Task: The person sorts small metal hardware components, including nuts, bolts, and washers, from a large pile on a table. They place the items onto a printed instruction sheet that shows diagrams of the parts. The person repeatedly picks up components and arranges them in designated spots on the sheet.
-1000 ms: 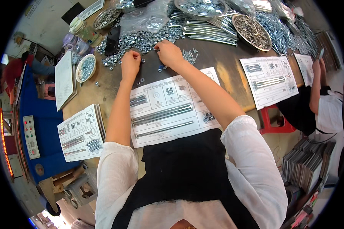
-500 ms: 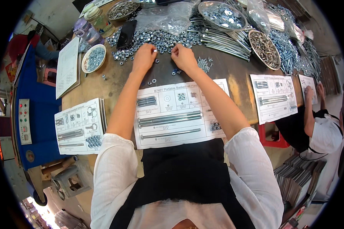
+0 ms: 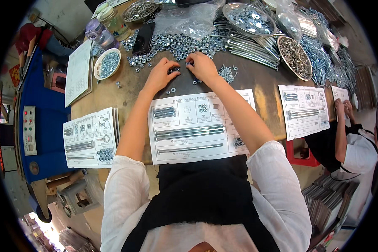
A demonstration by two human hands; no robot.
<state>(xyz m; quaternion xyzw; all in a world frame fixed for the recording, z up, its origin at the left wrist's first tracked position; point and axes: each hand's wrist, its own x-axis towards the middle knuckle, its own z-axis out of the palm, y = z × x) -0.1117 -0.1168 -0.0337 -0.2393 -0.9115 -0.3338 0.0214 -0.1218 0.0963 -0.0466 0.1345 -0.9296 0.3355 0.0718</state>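
A wide heap of shiny hex nuts [image 3: 172, 43] spreads over the far part of the worktable. At its near edge my left hand [image 3: 161, 75] curls its thumb and fingers round a few dark-looking nuts [image 3: 175, 70] low on the table. Just to the right, my right hand [image 3: 202, 67] has its fingertips bent in around nuts too, partly hidden by the fingers. Two loose nuts [image 3: 170, 90] lie nearer me. Below my wrists is a printed parts sheet [image 3: 189, 145] with pictures of bolts and nuts. Small screws [image 3: 227, 74] are piled beside my right wrist.
A bowl of small hardware [image 3: 109, 64], a phone [image 3: 143, 38] and jars [image 3: 113, 23] stand left. Long bolts [image 3: 252, 49], a washer bowl [image 3: 250, 20] and a screw bowl [image 3: 295, 58] lie right. More printed sheets [image 3: 304, 110] flank mine. A co-worker [image 3: 344, 143] handles paper at right.
Both my hands have drawn back from the nut heap toward me, and my left fingers have parted around nuts. The co-worker's hands at right have come together at the paper.
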